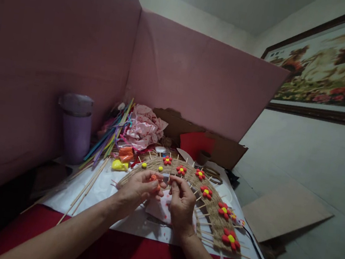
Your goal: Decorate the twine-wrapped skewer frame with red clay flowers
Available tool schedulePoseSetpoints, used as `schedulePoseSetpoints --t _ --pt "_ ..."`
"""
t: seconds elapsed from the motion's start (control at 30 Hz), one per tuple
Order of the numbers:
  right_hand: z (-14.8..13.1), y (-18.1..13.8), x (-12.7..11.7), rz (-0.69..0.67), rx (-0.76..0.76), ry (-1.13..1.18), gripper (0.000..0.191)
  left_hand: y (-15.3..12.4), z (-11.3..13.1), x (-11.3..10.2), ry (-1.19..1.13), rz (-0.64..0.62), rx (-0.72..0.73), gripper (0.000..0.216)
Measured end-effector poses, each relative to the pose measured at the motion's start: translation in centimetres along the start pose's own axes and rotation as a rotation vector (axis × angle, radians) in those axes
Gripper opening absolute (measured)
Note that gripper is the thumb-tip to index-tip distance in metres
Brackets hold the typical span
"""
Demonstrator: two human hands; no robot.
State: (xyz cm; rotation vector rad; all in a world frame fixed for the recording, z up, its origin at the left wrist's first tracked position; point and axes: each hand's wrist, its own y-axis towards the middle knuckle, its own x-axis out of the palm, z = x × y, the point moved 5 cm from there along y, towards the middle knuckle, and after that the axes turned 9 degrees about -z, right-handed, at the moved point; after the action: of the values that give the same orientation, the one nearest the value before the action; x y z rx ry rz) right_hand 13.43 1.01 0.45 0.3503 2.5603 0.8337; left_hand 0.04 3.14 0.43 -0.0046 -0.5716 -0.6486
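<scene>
My left hand (138,189) is closed in a pinch on a small orange-red lump of clay (154,178). My right hand (182,202) is closed too, fingertips pressed together just right of the lump; what it pinches is too small to name. Both hands hover over a woven twine arch (211,215) with wooden sticks poking out. Several red clay flowers with yellow centres (206,191) sit along the arch. Two small yellow balls (144,165) lie at its left end. Under my hands lies a white sheet with red specks (157,207).
A purple lidded cup (76,128) stands at the left by the pink partition (197,72). Coloured sticks (109,137), crumpled pink cloth (143,127), orange and yellow clay packs (121,159), cardboard (230,152) and scissors (213,174) lie behind. A black cable (257,255) runs off right.
</scene>
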Motion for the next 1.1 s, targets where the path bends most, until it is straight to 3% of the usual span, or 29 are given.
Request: schedulePoseSetpoints --t 0.33,0.53,0.77,1.1 --pt "0.0 0.0 0.0 0.004 -0.006 -0.006 0.019 -0.1 -0.2 0.4 0.003 -0.040 -0.006 0.031" --pt "-0.2 0.0 0.0 0.001 -0.008 0.005 0.019 0.0 -0.2 -0.3 0.178 0.013 0.061 0.032" --pt "0.1 -0.1 0.1 -0.018 -0.003 0.017 0.018 0.0 -0.3 0.8 0.100 -0.106 0.019 0.029" --pt "0.2 -0.1 0.2 -0.014 -0.005 0.031 0.019 -0.1 -0.2 1.2 0.001 -0.111 -0.006 0.035"
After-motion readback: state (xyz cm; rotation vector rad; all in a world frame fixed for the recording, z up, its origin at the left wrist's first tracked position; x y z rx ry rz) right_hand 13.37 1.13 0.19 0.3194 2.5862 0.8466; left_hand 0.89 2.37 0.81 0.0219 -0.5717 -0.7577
